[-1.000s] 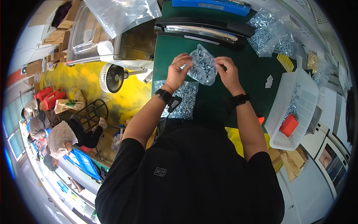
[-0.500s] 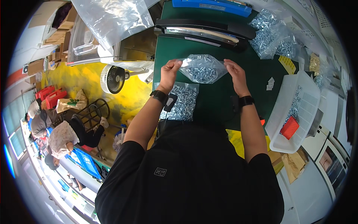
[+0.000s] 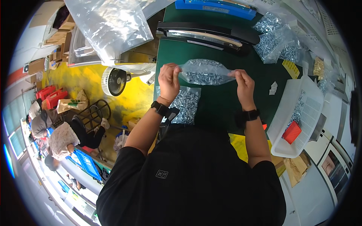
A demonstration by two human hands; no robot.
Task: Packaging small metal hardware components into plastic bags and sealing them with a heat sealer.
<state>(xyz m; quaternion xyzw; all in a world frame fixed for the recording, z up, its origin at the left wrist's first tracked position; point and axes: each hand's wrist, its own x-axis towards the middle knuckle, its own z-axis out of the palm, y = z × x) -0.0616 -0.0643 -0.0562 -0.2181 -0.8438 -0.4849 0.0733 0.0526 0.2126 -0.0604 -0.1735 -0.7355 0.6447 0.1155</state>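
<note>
Between my hands a clear plastic bag (image 3: 203,73) is stretched out sideways, filled with small silvery metal parts. My left hand (image 3: 169,81) pinches its left end with the fingers closed. Its right end is gripped by my right hand (image 3: 244,84), thumb against fingers. Just below, near my left wrist, a second clear bag (image 3: 185,103) of the same metal parts lies flat on the green table (image 3: 222,109). Beyond the held bag stands a long black sealer-like device (image 3: 207,35) with a pale strip along it.
To the right sits a white plastic basket (image 3: 277,139) with loose metal parts and a red scoop (image 3: 292,132). More filled bags (image 3: 269,41) lie at the back right. A blue device (image 3: 217,9) is at the far edge. A fan (image 3: 114,81) stands left; people (image 3: 62,139) sit farther off.
My right hand has closed on the bag's right end, where its fingers were straighter before. The bag is pulled tauter and has come slightly nearer to me.
</note>
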